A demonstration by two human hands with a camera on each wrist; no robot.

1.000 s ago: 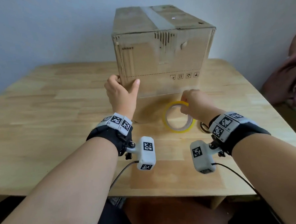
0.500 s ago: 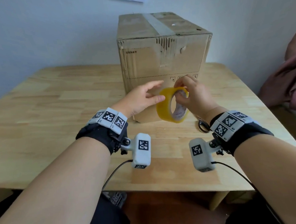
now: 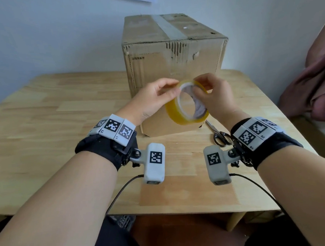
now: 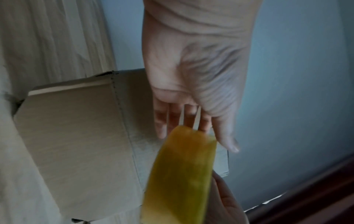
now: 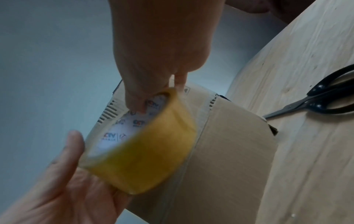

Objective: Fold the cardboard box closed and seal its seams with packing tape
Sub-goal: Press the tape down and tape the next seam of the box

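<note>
The cardboard box [image 3: 155,66] stands upright at the back middle of the wooden table [image 3: 64,128]. Its top flaps are folded shut, with a strip of tape along the top seam. One flap [image 3: 167,126] sticks out flat on the table at its front foot. Just in front of the box hangs a yellow tape roll [image 3: 174,114]. My right hand [image 3: 199,89] pinches its wall, with fingers [image 5: 134,103] inside the white core. My left hand [image 3: 172,89] lies against the roll's left side with its fingers [image 4: 172,118] straight.
Black-handled scissors [image 3: 220,136] lie on the table right of the box, near my right wrist. A pink cloth [image 3: 310,88] is heaped beyond the table's right edge. A wall stands close behind the box.
My right hand has lifted the tape roll off the table to chest height before the box. My left hand has left the box's front face and come onto the roll.
</note>
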